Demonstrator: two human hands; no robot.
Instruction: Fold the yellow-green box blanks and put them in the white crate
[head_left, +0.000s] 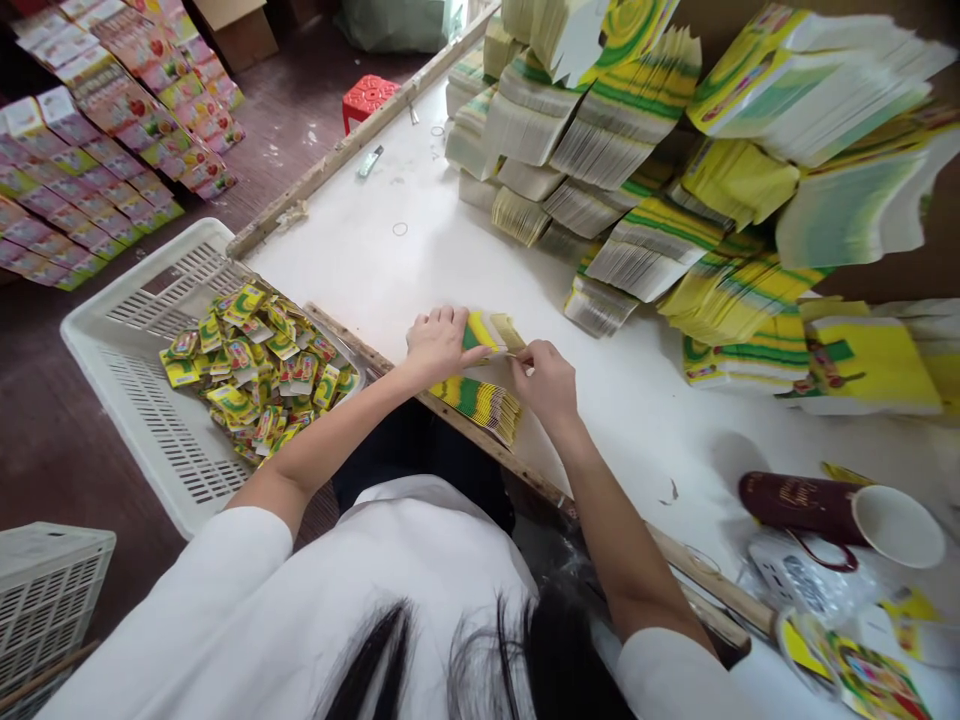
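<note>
A small yellow and green paper carton (pixel 486 330) lies at the table's near edge, between my two hands. My left hand (pixel 437 347) holds its left end, with the fingers over it and the thumb along the near side. At the carton's right end, my right hand (pixel 547 387) has thumb and fingertips pinched on the edge or flap. The fingertips partly hide that end. Just nearer to me, a row of flat, overlapping yellow and green cartons (pixel 476 402) rests along the wooden edge.
A white plastic basket (pixel 142 400) of folded small cartons (pixel 262 370) stands left of the table. Tall stacks of flat cartons (pixel 615 120) occupy the table's far right. A maroon mug (pixel 799 505) lies on its side at right. A red stool (pixel 367 100) stands beyond the table.
</note>
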